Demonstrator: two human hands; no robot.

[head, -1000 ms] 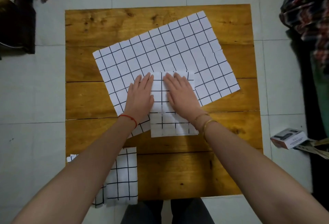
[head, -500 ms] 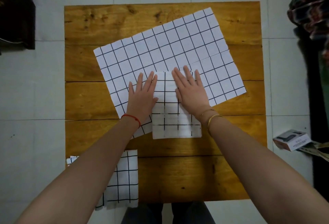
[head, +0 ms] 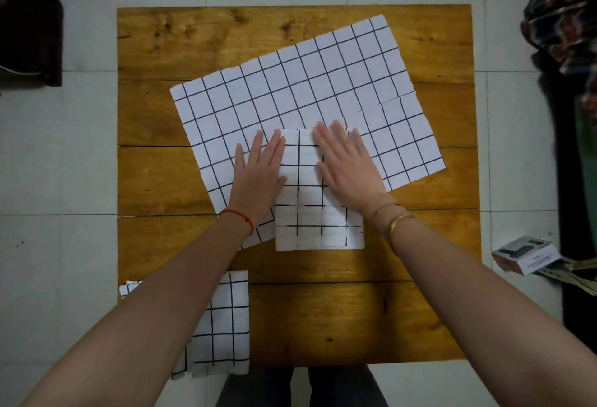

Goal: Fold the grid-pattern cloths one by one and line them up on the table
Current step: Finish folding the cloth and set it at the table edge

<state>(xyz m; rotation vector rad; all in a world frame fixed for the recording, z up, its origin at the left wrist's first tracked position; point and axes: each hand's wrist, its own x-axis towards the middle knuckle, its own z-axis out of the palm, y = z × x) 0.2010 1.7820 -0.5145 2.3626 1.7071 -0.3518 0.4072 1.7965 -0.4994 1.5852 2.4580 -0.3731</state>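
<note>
Two hands lie flat on the folded cloth [head: 318, 199] at the table's middle: your left hand [head: 258, 177] presses its left edge with fingers straight and slightly spread, your right hand [head: 347, 164] presses its right side, also flat; they stay apart, with grid squares showing between them. That folded cloth rests partly on the near edge of the open cloth [head: 307, 99], which lies spread and tilted across the far half of the table [head: 355, 319]. Another folded cloth [head: 226, 325] sits at the near left corner, partly under your left forearm. On the floor to your right lies a small box [head: 525, 253].
</note>
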